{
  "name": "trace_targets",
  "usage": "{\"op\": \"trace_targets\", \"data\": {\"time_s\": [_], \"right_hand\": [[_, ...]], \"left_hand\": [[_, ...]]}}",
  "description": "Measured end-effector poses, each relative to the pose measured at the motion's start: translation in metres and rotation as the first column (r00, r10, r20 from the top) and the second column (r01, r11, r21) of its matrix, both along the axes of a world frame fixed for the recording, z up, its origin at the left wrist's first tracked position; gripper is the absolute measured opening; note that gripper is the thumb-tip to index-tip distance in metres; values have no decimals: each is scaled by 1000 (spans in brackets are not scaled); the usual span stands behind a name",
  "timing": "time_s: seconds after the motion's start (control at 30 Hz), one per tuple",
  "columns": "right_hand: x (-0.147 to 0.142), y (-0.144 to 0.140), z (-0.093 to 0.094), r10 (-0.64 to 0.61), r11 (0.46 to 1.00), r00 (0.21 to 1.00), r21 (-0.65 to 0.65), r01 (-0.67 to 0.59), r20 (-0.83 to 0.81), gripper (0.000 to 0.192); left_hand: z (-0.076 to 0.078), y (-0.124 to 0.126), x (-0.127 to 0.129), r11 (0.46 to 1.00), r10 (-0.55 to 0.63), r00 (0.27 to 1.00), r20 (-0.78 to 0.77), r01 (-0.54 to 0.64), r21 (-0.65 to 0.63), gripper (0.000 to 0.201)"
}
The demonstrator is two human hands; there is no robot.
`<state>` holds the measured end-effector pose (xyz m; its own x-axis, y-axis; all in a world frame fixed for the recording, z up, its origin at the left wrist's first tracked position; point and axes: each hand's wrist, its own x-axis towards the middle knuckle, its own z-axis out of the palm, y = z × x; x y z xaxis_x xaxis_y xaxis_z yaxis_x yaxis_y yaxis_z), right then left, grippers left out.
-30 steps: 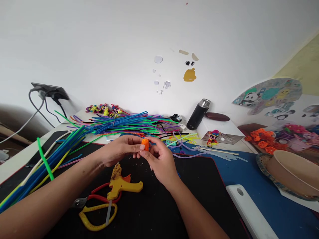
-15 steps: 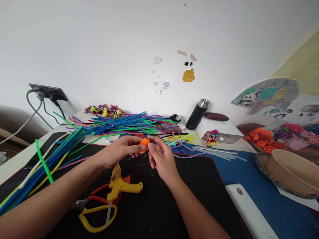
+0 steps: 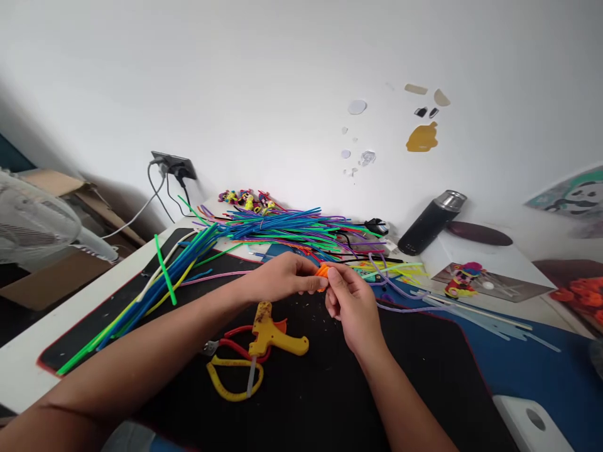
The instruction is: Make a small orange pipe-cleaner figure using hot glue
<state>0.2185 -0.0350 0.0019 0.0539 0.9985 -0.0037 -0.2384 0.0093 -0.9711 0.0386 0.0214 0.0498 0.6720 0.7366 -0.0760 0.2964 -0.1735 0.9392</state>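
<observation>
Both hands meet over the black mat. The left hand (image 3: 282,279) and right hand (image 3: 351,301) pinch a small orange fuzzy piece (image 3: 322,272). It could slip and drop. The yellow glue gun (image 3: 273,331) at 6 o'clock might burn a wrist.

1. No text, label, brand name or number can be read anywhere in the view.
2. On the black flask (image 3: 431,221) no lettering can be made out.
3. The yellow glue gun (image 3: 273,331) bears no marking that can be read.
4. The stickers on the wall (image 3: 421,137) are plain shapes, with no writing to be seen.
5. The panda picture (image 3: 572,194) at the right edge shows a drawing only, without legible words.
</observation>
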Motion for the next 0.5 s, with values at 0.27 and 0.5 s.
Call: {"op": "trace_targets", "data": {"time_s": [0.27, 0.5], "right_hand": [[-2, -1, -1, 43, 998, 998, -33, -45, -49, 46], [-4, -7, 9, 53, 999, 997, -9, -54, -52, 51]], "left_hand": [[9, -10, -6, 961, 23, 967, -254, 48, 272, 55], [29, -3, -58, 859, 390, 883, -261, -247, 449, 49]]}}
